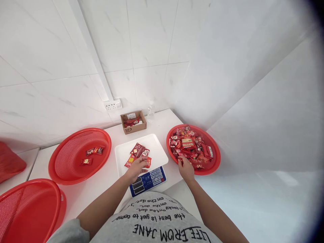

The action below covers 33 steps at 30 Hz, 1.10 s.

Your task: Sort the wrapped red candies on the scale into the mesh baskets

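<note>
My left hand (138, 169) is over the white tray (158, 152) of a digital scale (148, 181). Its fingers are bent around the edge of a small red snack packet (149, 162). Several other packets lie beside it on the tray, among them a dark red packet (137, 150) and a red one with yellow print (130, 161). At the near left rim of a red plastic basket (218, 158), my right hand (186, 168) pinches a small red packet (180, 160), mostly covered by the fingers. Many red snack packets (188, 143) fill this basket.
A cardboard box (135, 127) with red packets stands behind the scale, beside a clear plastic bottle (151, 113). To the left, a red basket (68, 173) holds several packets. Another red basket (57, 202) is nearer, and a red bag (10, 163) lies far left. White walls border the table.
</note>
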Motion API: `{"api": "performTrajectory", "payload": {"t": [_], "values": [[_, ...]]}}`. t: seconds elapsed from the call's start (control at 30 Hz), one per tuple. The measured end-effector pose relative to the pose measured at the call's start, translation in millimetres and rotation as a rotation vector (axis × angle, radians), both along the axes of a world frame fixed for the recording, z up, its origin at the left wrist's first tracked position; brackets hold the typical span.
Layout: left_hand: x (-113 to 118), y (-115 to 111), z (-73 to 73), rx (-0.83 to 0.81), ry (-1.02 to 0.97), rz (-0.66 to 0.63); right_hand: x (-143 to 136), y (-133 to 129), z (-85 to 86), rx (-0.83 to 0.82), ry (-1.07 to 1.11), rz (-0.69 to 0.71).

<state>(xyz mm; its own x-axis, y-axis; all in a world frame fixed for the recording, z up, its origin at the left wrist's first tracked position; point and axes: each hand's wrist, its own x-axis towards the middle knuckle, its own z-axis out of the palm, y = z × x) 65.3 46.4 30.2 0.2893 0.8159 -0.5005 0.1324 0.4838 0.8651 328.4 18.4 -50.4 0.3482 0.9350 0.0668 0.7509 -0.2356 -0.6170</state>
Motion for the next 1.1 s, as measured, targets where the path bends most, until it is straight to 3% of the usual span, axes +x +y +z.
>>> {"api": "performTrajectory", "payload": {"t": [0.07,0.17,0.3,0.47,0.63,0.8,0.93,1.1], "values": [[-2,-2,6.5,-0.206,-0.262,0.125,0,0,0.7,-0.004,0.003,0.0],[-5,-7,13.0,-0.269,-0.359,0.138,-1,0,1.9,-0.017,0.008,-0.004],[-6,-12,13.6,-0.136,-0.283,0.064,0,0,1.8,-0.025,0.002,-0.006],[-7,-13,3.6,0.015,-0.144,0.042,1,0,-2.0,-0.011,-0.003,-0.001],[-8,-15,-5.9,-0.011,-0.031,0.091,1,0,-3.0,-0.012,-0.006,0.01],[-7,-14,1.1,0.021,0.007,0.144,1,0,-2.9,-0.028,0.005,0.0],[-11,-14,1.2,0.068,-0.032,0.098,1,0,-3.4,0.006,0.005,0.015],[-15,-17,-7.4,0.005,0.026,-0.01,1,1,-3.0,-0.016,0.001,0.011]]}}
